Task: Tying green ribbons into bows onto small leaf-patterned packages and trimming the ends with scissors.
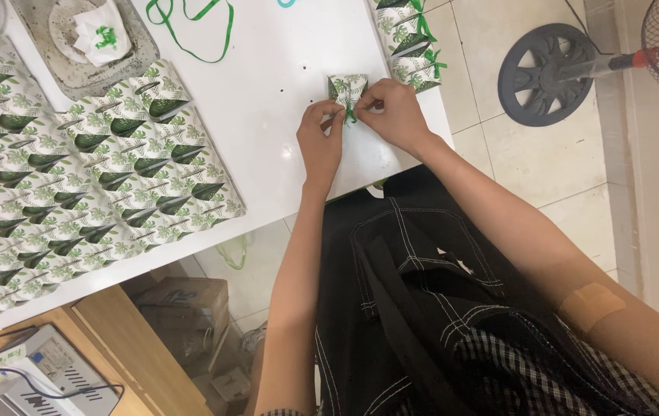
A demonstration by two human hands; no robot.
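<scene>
- Left hand [320, 142]: fingers pinched shut on green ribbon [350, 115] at the base of a small leaf-printed box [348, 88].
- Right hand [395, 114]: fingertips likewise pinched on the ribbon, touching the box.
- Box: upright on white table [275, 85], near its front edge.
- Rows of matching folded boxes [75, 192]: left, well apart.
- Loose green ribbon [198, 31]: far side of the table.
- Grey tray [87, 42]: far left.

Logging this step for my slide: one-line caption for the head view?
Both hands, left hand and right hand, pinch green ribbon at a leaf-print box on the white table.
</scene>
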